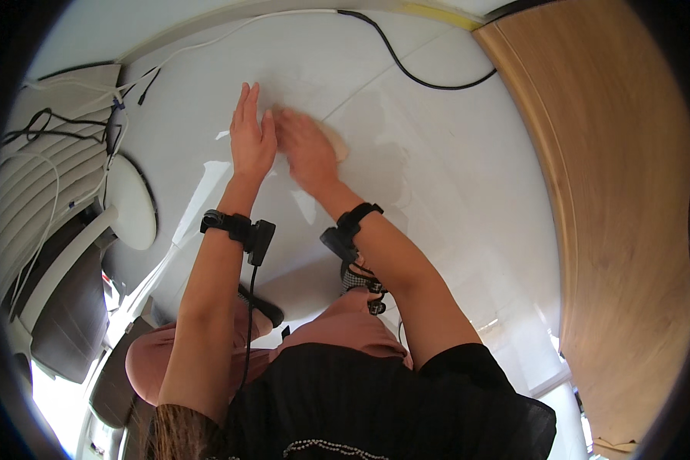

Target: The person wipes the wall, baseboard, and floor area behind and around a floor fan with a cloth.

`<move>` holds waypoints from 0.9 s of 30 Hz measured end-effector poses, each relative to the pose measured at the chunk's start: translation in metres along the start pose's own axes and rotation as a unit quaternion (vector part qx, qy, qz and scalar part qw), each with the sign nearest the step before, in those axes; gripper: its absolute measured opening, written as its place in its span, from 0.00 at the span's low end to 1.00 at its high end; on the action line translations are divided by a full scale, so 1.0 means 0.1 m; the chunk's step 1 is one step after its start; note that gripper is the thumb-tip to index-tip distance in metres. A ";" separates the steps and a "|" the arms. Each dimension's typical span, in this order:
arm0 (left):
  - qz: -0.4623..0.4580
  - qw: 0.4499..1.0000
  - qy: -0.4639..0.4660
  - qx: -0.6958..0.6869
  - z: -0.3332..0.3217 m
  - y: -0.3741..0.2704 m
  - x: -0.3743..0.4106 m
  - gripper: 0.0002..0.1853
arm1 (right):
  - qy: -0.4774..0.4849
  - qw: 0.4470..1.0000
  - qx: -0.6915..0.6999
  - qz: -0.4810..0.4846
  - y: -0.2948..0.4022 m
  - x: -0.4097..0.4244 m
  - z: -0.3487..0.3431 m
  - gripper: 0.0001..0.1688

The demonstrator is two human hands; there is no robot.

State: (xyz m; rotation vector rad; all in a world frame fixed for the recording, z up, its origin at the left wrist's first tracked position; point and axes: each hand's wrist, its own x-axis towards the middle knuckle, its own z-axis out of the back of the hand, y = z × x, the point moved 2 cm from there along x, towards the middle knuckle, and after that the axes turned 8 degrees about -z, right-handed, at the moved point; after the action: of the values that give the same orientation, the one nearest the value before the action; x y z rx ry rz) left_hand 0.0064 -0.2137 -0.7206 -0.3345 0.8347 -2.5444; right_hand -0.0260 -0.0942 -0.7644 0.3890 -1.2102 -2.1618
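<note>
Both hands reach low over the pale tiled floor point(466, 144). My left hand point(252, 135) is held flat with its fingers close together and the thumb beside them; it holds nothing that I can see. Just right of it, my right hand point(309, 146) is blurred, with its palm turned down. A beige cloth or pad point(339, 144) shows past its right edge, partly hidden under the hand; whether the fingers grip it cannot be told. Damp-looking smears mark the tiles to the right. Each wrist wears a black strap with a small device.
A wooden cabinet or panel point(621, 201) curves along the right. A black cable point(405, 66) and a white cable point(207, 43) run along the far wall. At left stand a round white base point(131, 201), a ribbed cushioned surface point(52, 190) and tangled cords. My shoes are below my wrists.
</note>
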 end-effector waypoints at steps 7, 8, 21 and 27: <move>-0.004 1.000 0.001 0.004 0.13 -0.10 -0.04 0.28 | 0.276 0.935 0.222 -0.017 0.16 -0.80 -0.08 0.26; -0.008 1.000 0.004 -0.008 0.11 -0.10 -0.05 0.28 | 0.307 0.900 0.274 -0.141 0.16 -0.84 0.03 0.27; -0.131 0.984 0.109 -0.051 -0.57 -0.82 0.10 0.29 | -0.251 0.956 -0.103 -0.111 -1.57 -0.13 3.01 0.30; -0.135 0.983 0.110 -0.055 -0.69 -0.86 0.12 0.29 | -0.168 0.985 -0.003 0.027 -1.07 -0.43 1.69 0.30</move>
State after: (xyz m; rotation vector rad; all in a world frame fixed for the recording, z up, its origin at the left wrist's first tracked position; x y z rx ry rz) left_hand -0.0569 -0.1224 -0.7219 -0.2150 1.0798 -2.8314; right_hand -0.1222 0.0857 -0.7657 -0.0158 -1.3763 -2.2420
